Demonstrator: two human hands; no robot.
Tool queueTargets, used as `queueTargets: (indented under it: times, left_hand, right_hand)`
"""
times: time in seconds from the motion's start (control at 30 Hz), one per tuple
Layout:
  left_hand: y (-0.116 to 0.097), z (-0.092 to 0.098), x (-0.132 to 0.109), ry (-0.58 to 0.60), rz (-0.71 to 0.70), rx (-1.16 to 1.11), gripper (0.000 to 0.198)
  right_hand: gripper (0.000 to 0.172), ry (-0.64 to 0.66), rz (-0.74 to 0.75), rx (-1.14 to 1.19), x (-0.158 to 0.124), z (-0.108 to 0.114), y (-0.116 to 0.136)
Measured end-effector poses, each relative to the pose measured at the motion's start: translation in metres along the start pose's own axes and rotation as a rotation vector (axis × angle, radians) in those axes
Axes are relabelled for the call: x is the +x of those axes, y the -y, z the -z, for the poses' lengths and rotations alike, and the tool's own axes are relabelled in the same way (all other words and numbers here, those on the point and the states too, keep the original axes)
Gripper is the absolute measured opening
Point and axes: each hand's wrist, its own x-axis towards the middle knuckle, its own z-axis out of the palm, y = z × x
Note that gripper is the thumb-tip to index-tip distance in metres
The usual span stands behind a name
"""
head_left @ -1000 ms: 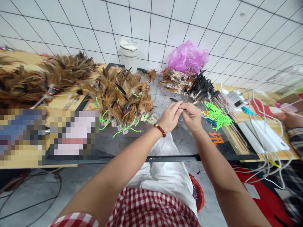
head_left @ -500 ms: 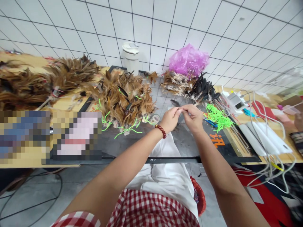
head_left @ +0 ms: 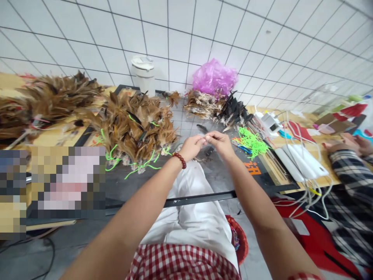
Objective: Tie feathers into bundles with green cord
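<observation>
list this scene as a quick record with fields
left hand: fingertips pinched, above the mat; held item too small to tell
right hand: fingertips pinched, meeting the left hand's
left wrist: bracelet
left of hands: brown feathers in bundles
right of hands: green ties in a pile, dark feathers behind
at wall: cup, pink bag
far right: another person's hands
</observation>
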Motion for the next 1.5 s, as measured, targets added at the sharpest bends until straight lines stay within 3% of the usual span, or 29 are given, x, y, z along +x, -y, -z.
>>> queueTargets:
  times: [0.1,0.17,0.43,0.53,0.67,0.8,0.9,1.07,1.2,1.5]
  left_hand:
    - [-0.001,0.000,0.000,-0.046,0.104,-0.216,0.021]
    - [-0.005,0.001,0.000,-0.037,0.160,-0.333,0.020]
    - [-0.010,0.001,-0.003,0.056,0.237,-0.471,0.022]
    - [-0.010,-0.001,-0.004,0.125,0.249,-0.486,0.022]
    - [-0.012,-0.002,-0.006,0.186,0.252,-0.564,0.022]
    - [-0.014,-0.005,-0.006,0.087,0.255,-0.617,0.024]
    - [-0.013,-0.008,-0.005,0.007,0.229,-0.633,0.025]
    - [-0.011,-0.011,-0.004,-0.082,0.209,-0.600,0.027]
    - [-0.012,-0.009,-0.004,-0.081,0.208,-0.644,0.025]
    - [-0.007,-0.011,-0.002,-0.088,0.186,-0.576,0.024]
  right_hand:
    - [0.040,-0.165,-0.153,0.169,0.005,0.005,-0.005]
    - [0.043,-0.197,-0.191,0.188,0.006,0.010,-0.005]
    - [0.033,0.099,-0.083,0.210,-0.003,-0.004,0.013]
    - [0.026,0.097,-0.078,0.181,-0.003,-0.006,0.012]
    - [0.031,0.057,-0.077,0.101,-0.003,-0.004,0.006]
    - [0.032,0.026,0.145,-0.186,-0.006,-0.006,0.008]
    - [0.040,0.112,0.301,-0.365,-0.009,-0.006,0.011]
    - [0.047,0.209,0.311,-0.458,-0.010,-0.003,0.011]
    - [0.052,0.164,0.327,-0.501,-0.010,0.000,0.011]
    - [0.046,0.192,0.370,-0.501,-0.011,-0.002,0.005]
